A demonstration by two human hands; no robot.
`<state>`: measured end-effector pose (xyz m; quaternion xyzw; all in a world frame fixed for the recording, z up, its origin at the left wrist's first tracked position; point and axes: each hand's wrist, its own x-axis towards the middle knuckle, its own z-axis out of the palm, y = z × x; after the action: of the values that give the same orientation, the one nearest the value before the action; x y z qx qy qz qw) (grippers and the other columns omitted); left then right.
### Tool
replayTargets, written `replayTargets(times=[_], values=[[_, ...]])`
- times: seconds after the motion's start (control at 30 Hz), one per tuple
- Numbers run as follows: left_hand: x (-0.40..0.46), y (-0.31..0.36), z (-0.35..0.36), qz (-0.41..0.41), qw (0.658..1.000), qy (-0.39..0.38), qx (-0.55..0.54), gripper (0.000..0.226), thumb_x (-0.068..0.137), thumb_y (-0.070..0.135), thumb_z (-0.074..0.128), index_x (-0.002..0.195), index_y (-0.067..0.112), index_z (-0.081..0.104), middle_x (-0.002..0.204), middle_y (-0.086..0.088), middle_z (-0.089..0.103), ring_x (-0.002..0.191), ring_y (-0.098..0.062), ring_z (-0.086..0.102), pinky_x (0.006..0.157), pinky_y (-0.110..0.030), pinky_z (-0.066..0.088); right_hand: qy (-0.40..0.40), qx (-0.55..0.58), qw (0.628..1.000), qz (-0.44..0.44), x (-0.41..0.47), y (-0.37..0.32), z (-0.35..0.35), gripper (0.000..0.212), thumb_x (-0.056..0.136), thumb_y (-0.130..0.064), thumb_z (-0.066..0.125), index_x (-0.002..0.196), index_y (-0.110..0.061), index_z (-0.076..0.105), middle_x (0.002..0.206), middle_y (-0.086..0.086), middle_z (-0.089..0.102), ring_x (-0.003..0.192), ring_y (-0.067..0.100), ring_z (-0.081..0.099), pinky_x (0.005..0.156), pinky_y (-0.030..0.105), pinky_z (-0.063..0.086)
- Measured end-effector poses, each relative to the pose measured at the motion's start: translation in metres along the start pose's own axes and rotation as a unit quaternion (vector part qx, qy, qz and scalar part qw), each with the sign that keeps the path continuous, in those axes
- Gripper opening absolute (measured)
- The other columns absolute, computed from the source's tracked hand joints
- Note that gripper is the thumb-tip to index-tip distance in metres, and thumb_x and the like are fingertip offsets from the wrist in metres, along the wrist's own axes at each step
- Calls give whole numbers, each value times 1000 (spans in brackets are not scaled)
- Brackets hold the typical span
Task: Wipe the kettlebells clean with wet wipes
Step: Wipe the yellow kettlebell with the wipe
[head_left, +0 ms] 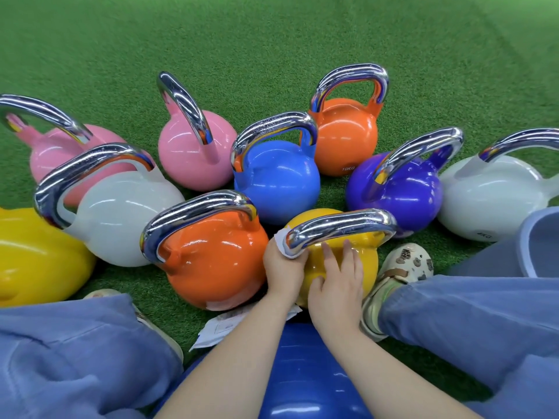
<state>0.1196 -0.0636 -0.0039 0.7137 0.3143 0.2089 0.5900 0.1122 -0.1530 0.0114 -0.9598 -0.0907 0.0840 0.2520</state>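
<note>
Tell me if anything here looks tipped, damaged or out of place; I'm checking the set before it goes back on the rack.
One oddity: the far-left pink kettlebell leans over, handle tilted sideways, while its neighbours stand upright. A white packet lies loose on the turf. No damage shows.

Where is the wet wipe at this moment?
In the head view, the wet wipe is low at centre, gripped by the left hand around the yellow kettlebell handle's left end, beside the orange kettlebell.
</note>
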Motion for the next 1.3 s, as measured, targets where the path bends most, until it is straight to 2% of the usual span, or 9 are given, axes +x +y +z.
replayTargets(times=[0.13,0.23,0.43,0.67,0.77,0.9,1.03,1.13,1.3], values=[[-4,12,27,-82,980,173,-56,25,76,-7,61,77,18,56,72,11,54,71,-10,52,60,-1,34,0,28,1000,-3,4,5,-5,57,86,0,44,139,-23,44,156,6,19,143,27,14,113,36,19],[0,4,27,-85,983,161,-38,20,74,-5,63,78,14,56,70,7,54,73,-14,53,59,-5,36,8,46,999,-6,6,7,-7,55,85,-1,46,136,-22,49,154,5,24,141,25,17,113,33,19],[12,-5,-8,-23,994,-103,-15,22,67,14,58,84,28,59,79,6,64,75,-13,59,73,-33,50,5,15,999,-31,1,10,-1,60,84,-2,47,141,-22,41,156,7,18,143,26,13,115,34,17],[54,35,-44,-25,872,-460,166,35,75,3,73,61,25,49,47,16,47,50,2,41,51,-17,39,1,16,999,-36,1,10,-2,59,87,-5,46,142,-24,38,157,4,13,144,23,8,115,32,16],[46,28,-40,-28,911,-392,123,35,75,0,71,66,27,52,51,16,49,49,2,41,51,-17,40,-1,22,999,-37,1,10,-2,59,86,-4,47,142,-23,39,157,5,14,144,23,8,115,32,15],[9,8,-12,-50,992,-111,-30,33,74,-9,60,83,23,58,67,14,58,53,6,55,58,-22,51,6,28,999,-30,1,8,-1,59,86,-3,47,141,-22,40,157,6,15,144,25,9,115,33,15],[-6,-3,16,-24,994,92,-47,32,74,-10,60,98,10,63,90,-1,64,79,-2,57,71,-6,43,-7,25,999,-35,1,9,-4,59,87,-4,45,142,-22,38,157,5,13,145,23,7,115,32,14],[-10,-4,19,-14,991,115,-66,48,74,-9,64,88,37,56,86,13,61,81,4,57,74,-10,42,-14,29,999,-42,1,12,-7,60,87,-3,45,143,-22,37,157,4,13,145,21,7,115,30,13],[-28,-14,3,-18,999,36,-17,34,85,-4,50,89,29,46,83,18,51,79,-6,54,66,-2,38,-7,43,998,-44,0,12,-5,58,86,0,45,141,-19,40,157,5,15,145,22,9,115,30,16]])
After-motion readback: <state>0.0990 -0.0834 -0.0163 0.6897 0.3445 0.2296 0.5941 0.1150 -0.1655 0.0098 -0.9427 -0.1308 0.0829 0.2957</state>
